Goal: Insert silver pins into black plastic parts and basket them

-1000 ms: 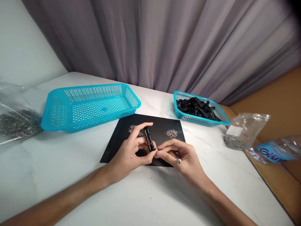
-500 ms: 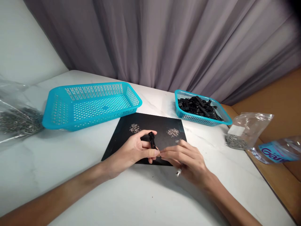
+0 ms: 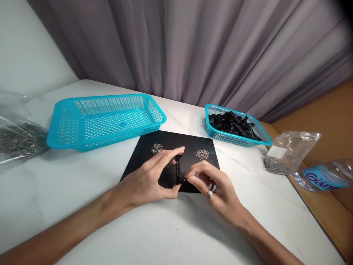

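Note:
Over the black mat (image 3: 149,138), my left hand (image 3: 150,176) grips a narrow black plastic part (image 3: 178,169) by its two ends, thumb below and fingers above. The part stands nearly upright. My right hand (image 3: 217,184) is beside its lower end, thumb and index fingertip pinched around something tiny and dark that touches or nearly touches the part. Tucked in the same hand's curled fingers is a slim dark tool with a white end (image 3: 210,194). Two piles of small metal pins or screws lie on the mat, a left pile (image 3: 157,148) and a right pile (image 3: 202,154).
A blue basket (image 3: 107,143) with nothing in it stands at left; a smaller blue basket (image 3: 237,140) holds black parts. Clear bags of small metal pieces lie at far left (image 3: 22,140) and right (image 3: 278,163). A plastic bottle (image 3: 322,176) lies at the right edge.
My left hand has turned the black part more upright and now holds it by its ends. My right hand has rolled over, showing its thumb and the pinch.

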Demonstrator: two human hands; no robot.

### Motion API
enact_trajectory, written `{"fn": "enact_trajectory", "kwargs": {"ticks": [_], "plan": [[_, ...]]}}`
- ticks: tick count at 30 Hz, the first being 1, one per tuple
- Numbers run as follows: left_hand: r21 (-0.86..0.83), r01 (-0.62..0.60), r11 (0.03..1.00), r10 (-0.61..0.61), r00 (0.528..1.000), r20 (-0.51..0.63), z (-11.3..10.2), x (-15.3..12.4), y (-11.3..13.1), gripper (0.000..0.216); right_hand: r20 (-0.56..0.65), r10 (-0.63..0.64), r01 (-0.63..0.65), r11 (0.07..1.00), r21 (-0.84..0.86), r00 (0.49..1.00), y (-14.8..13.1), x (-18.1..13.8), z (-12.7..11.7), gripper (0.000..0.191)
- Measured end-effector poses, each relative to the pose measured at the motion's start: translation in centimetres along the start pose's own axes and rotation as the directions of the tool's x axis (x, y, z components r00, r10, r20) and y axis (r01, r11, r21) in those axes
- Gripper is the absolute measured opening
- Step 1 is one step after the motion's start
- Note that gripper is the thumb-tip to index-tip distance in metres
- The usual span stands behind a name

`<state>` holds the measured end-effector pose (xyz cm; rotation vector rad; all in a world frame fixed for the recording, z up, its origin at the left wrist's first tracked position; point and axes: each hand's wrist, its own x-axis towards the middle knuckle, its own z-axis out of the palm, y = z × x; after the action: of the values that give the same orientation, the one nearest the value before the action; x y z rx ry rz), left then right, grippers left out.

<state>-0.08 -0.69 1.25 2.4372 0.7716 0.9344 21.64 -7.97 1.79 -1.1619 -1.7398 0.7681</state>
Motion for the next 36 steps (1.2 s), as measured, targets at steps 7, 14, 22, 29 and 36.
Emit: {"fn": "enact_trajectory", "kwargs": {"ticks": [7, 14, 22, 29, 36], "plan": [[0.02, -0.079, 0.997, 0.08, 0.995, -0.058, 0.1, 0.0, 0.0, 0.075, -0.003, -0.033, 0.033, 0.999, -0.021, 0.999, 0.0, -0.1, 0.5, 0.011], [0.032, -0.114, 0.993, 0.116, 0.991, -0.072, 0.3, 0.2, -0.1, 0.075, 0.073, -0.084, 0.087, 0.995, -0.041, 0.994, -0.1, 0.2, 0.5, 0.011], [0.073, -0.188, 0.979, 0.191, 0.981, -0.029, 0.3, 0.1, 0.1, 0.075, 0.326, -0.239, 0.339, 0.893, -0.297, 0.914, 0.0, 0.1, -1.2, 0.034], [0.228, -0.423, 0.877, 0.446, 0.893, -0.058, 0.2, 0.4, -0.1, 0.061, 0.304, -0.082, 0.141, 0.974, -0.176, 0.949, -0.3, 0.8, -1.2, 0.024], [0.347, -0.529, 0.775, 0.568, 0.823, -0.013, 0.2, 0.6, -0.6, 0.062, 0.237, 0.106, -0.102, 0.994, -0.028, 0.966, 0.0, 0.9, -0.5, 0.006]]}}
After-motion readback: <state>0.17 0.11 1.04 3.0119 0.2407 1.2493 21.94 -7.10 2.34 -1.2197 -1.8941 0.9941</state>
